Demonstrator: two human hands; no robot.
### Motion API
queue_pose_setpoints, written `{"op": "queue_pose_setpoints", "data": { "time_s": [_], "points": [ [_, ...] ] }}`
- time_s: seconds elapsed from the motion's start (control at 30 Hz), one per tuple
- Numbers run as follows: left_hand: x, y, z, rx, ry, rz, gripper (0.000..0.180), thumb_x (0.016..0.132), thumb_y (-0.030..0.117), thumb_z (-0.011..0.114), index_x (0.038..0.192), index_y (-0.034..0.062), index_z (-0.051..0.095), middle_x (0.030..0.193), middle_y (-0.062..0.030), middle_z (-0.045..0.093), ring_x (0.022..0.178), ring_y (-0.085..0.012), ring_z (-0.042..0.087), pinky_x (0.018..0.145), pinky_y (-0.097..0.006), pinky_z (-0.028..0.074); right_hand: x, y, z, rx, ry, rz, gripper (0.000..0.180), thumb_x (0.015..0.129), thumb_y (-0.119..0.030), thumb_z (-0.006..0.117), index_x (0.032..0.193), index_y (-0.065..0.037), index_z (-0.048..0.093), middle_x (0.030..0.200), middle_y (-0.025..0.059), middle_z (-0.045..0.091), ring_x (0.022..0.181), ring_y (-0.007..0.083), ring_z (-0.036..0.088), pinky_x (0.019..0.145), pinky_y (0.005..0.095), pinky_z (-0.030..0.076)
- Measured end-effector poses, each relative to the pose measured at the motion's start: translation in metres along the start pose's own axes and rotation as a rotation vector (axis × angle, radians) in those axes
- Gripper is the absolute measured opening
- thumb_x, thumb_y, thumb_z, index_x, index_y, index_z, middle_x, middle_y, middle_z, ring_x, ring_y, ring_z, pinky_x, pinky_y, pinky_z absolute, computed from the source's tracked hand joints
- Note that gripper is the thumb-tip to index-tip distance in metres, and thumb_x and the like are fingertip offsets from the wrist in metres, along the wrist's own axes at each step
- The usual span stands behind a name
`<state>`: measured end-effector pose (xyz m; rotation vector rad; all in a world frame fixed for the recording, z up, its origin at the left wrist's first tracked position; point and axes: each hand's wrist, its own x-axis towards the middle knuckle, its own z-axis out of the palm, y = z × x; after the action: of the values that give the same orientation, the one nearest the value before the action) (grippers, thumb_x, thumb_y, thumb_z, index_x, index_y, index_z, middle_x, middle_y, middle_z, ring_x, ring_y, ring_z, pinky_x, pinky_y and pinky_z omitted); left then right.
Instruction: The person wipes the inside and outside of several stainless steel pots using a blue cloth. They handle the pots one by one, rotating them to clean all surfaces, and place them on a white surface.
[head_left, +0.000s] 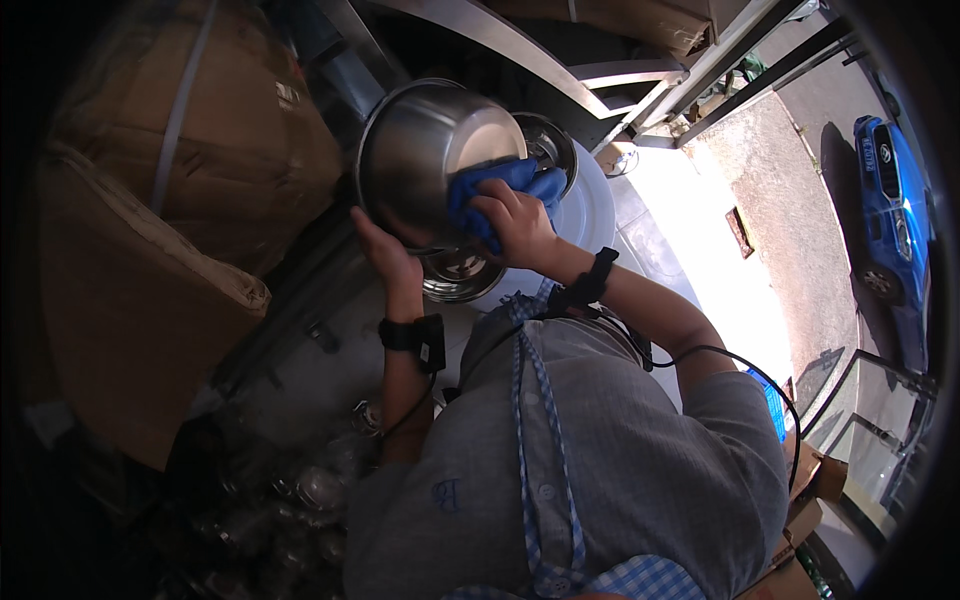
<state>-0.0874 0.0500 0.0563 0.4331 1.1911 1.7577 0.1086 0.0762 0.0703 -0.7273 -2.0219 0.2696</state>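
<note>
A deep stainless steel bowl point(405, 165) is held tilted on its side, its flat base turned up and to the right. My left hand point(386, 250) grips it at the lower left rim; the fingers go partly out of sight behind the metal. Bunched in my right hand point(520, 228) is a blue cloth point(490, 185), pressed against the bowl near its base. Below and beside this bowl lie two more shiny steel bowls, one lower bowl point(460, 280) and one farther bowl point(550, 145), both partly covered. They rest on a round white surface point(595, 215).
Large cardboard boxes point(200, 130) crowd the left side. Metal frame bars point(500, 35) cross the far side. Small clear and shiny items point(315, 490) lie at lower left. A blue car point(895, 220) stands outside on the right. Black cables point(745, 357) run from my wrist bands.
</note>
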Motion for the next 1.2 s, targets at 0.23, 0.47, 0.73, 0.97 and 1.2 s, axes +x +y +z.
{"op": "queue_pose_setpoints", "data": {
  "time_s": [0.23,0.47,0.73,0.97,1.2],
  "points": [
    [-0.009,0.013,0.006,0.056,0.066,-0.032,0.072,0.097,0.054,0.041,0.146,0.0026,0.029,0.149,-0.0102,0.035,0.134,-0.0249,0.036,0.111,-0.036,0.028,0.010,0.034,-0.006,-0.143,0.108,0.326,0.041,0.080,-0.018,0.067,0.115,-0.005,0.048,0.108,0.0150,0.056,0.081,0.0361,0.063,0.065,0.0420,0.053],
    [-0.009,0.008,-0.032,0.128,0.179,-0.006,0.066,0.098,0.050,0.044,0.143,0.0023,0.036,0.144,-0.0115,0.041,0.130,-0.0217,0.041,0.108,-0.034,0.031,-0.015,0.071,-0.026,-0.025,0.072,0.622,0.035,0.086,-0.024,0.063,0.114,-0.007,0.051,0.102,0.0190,0.059,0.091,0.0410,0.060,0.075,0.0449,0.050],
    [-0.023,0.004,-0.057,0.886,-0.248,0.331,0.031,0.088,0.029,0.068,0.088,-0.0016,0.067,0.076,-0.0022,0.067,0.069,-0.0075,0.057,0.064,-0.025,0.045,-0.030,0.065,-0.024,0.072,-0.143,0.625,0.034,0.085,-0.024,0.065,0.112,-0.006,0.053,0.101,0.0182,0.060,0.091,0.0387,0.061,0.077,0.0422,0.049],
    [-0.031,-0.020,-0.063,1.229,-0.438,0.505,0.039,0.078,0.021,0.077,0.061,0.0009,0.049,0.051,-0.0102,0.047,0.043,-0.0198,0.045,0.044,-0.033,0.033,-0.041,0.067,-0.013,0.112,-0.183,0.618,0.034,0.086,-0.026,0.064,0.110,-0.006,0.054,0.099,0.0187,0.062,0.092,0.0380,0.062,0.078,0.0428,0.050],
    [-0.034,-0.045,-0.066,1.431,-0.665,0.516,0.034,0.080,0.027,0.072,0.065,0.0045,0.052,0.058,-0.0093,0.052,0.052,-0.0284,0.054,0.047,-0.038,0.039,-0.046,0.064,-0.011,0.131,-0.200,0.604,0.035,0.085,-0.027,0.064,0.112,-0.007,0.054,0.102,0.0193,0.063,0.092,0.0396,0.062,0.079,0.0438,0.050]
  ]
}}
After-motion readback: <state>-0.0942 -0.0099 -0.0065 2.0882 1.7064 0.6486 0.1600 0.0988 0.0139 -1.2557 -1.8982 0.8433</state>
